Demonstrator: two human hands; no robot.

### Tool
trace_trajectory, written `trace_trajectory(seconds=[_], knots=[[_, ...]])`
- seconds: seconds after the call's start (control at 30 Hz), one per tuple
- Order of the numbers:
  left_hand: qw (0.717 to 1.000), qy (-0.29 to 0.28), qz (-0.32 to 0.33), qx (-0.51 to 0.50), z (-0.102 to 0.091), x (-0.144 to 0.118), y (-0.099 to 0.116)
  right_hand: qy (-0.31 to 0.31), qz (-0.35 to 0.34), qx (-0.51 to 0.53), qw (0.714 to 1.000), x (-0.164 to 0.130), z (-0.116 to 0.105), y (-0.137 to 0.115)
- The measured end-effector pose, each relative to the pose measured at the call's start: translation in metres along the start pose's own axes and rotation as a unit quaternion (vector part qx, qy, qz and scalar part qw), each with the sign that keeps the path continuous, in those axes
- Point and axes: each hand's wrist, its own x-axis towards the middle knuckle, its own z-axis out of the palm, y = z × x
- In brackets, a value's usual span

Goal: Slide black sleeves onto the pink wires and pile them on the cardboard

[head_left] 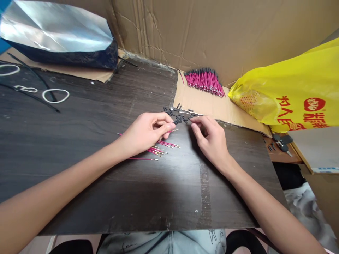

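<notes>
My left hand (pixel 148 132) is closed, with thumb and fingers pinching a thin pink wire (pixel 173 130) whose bare metal tip points right. Under and beside that hand lie several more pink wires (pixel 158 151) with metal terminals. My right hand (pixel 212 135) is at the near edge of a loose pile of short black sleeves (pixel 180 117), thumb and index fingertips drawn close together. Whether a sleeve is between those fingertips is too small to make out. The pile sits between both hands, close to the left fingertips.
A dense bundle of pink wires with black ends (pixel 205 82) lies on a cardboard strip (pixel 225 107) at the back. Right of it rests a yellow plastic bag (pixel 286 88); keys (pixel 283 143) are below. Far left are a silver-and-dark bag (pixel 60 38) and white rubber bands (pixel 55 96).
</notes>
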Motion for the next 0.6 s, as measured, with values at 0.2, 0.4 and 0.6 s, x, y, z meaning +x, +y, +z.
trace_trajectory(seconds=[0.2, 0.4, 0.6], knots=[[0.999, 0.027, 0.011, 0.029, 0.002, -0.001, -0.003, 0.015, -0.016, -0.157, 0.987, 0.007, 0.006, 0.003], [0.997, 0.032, 0.04, 0.066, 0.001, -0.003, -0.004, -0.012, 0.003, -0.227, 0.974, 0.007, -0.004, 0.015], [0.994, 0.022, 0.042, 0.102, -0.001, -0.005, -0.003, -0.049, -0.038, -0.272, 0.96, 0.01, 0.0, 0.023]])
